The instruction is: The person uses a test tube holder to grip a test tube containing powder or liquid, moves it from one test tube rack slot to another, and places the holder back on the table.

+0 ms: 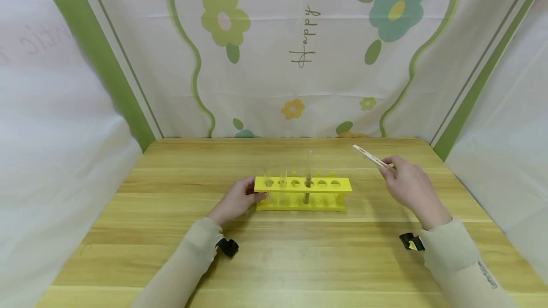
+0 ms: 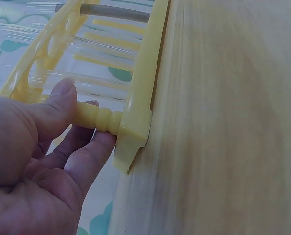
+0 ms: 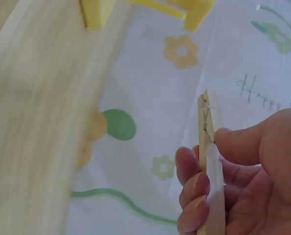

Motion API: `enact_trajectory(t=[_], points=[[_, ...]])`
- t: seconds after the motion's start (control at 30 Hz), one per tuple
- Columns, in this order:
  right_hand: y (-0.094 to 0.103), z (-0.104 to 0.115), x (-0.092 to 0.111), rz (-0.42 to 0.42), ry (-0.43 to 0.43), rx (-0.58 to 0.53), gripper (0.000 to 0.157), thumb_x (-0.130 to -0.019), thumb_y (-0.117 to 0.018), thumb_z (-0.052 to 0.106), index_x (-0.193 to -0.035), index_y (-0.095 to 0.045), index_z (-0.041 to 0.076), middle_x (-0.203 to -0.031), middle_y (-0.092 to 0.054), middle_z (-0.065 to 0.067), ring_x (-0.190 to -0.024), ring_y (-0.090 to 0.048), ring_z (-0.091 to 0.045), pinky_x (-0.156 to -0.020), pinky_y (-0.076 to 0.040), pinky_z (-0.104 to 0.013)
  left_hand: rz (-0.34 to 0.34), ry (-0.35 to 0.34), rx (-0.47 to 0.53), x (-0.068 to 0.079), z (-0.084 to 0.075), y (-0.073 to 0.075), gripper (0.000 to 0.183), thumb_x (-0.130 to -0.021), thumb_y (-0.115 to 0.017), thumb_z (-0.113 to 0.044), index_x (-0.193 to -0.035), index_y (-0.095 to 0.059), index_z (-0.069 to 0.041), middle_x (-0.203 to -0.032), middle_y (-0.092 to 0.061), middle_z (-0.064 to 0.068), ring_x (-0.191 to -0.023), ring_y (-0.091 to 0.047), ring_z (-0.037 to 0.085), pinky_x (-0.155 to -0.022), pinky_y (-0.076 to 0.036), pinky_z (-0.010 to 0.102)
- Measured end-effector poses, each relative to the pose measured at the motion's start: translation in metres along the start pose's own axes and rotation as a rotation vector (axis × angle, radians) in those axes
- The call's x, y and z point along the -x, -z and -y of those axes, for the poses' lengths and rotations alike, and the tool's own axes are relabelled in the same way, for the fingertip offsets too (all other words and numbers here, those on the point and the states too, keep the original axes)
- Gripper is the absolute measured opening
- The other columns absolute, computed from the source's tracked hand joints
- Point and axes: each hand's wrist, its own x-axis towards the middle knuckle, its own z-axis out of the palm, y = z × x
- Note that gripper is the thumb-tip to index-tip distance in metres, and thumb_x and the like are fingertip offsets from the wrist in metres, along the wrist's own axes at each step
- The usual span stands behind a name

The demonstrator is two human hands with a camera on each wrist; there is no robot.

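Note:
A yellow test tube rack [image 1: 325, 190] stands on the table with several round holes along its top. My left hand [image 1: 235, 198] grips its left end; in the left wrist view, thumb and fingers close round the yellow end post [image 2: 94, 116]. Two clear test tubes [image 1: 283, 179] stand in the left part of the rack. Farther right, a taller tube [image 1: 308, 167] has dark grey contents low inside. Raised to the right of the rack, my right hand [image 1: 408, 184] holds a wooden test tube clamp [image 3: 211, 161] with a wire spring, its tip pointing away up and left.
The wooden table [image 1: 299, 255] reaches back to a white cloth [image 1: 265, 74] with printed flowers. White cloth also hangs at both sides. Short yellow pegs rise along the rack's back. A black strap mount [image 1: 228, 247] sits at my left wrist, another [image 1: 412, 242] at my right.

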Motion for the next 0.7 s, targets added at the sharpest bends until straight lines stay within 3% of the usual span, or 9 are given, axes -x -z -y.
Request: enact_trajectory(t=[0.43, 0.57, 0.7], points=[[-0.009, 0.033, 0.018, -0.016, 0.261, 0.092, 0.033, -0.097, -0.046, 0.033, -0.109, -0.057, 0.004, -0.057, -0.041, 0.005, -0.044, -0.033, -0.009, -0.041, -0.03, -0.026, -0.005, 0.005, 0.0, 0.003, 0.0, -0.001, 0.029, -0.086, -0.064, -0.02, -0.114, -0.057, -0.024, -0.108, -0.061, -0.007, -0.096, -0.058, 0.011, -0.078, -0.048, 0.03], [-0.013, 0.034, 0.022, -0.07, 0.316, 0.13, 0.028, -0.095, -0.05, 0.035, -0.095, -0.06, 0.009, -0.055, -0.037, 0.006, -0.045, -0.03, -0.008, -0.041, -0.027, -0.025, -0.006, 0.006, 0.001, 0.006, -0.012, -0.001, 0.029, -0.088, -0.062, -0.014, -0.116, -0.057, -0.019, -0.109, -0.061, -0.005, -0.097, -0.057, 0.012, -0.08, -0.048, 0.031], [-0.017, 0.035, 0.025, -0.098, 0.34, 0.174, 0.03, -0.095, -0.049, 0.038, -0.077, -0.051, 0.015, -0.054, -0.034, 0.006, -0.045, -0.029, -0.008, -0.041, -0.027, -0.024, -0.006, 0.009, -0.009, 0.012, -0.027, 0.0, 0.029, -0.089, -0.061, -0.01, -0.117, -0.057, -0.015, -0.109, -0.061, -0.003, -0.097, -0.057, 0.013, -0.08, -0.048, 0.032]])
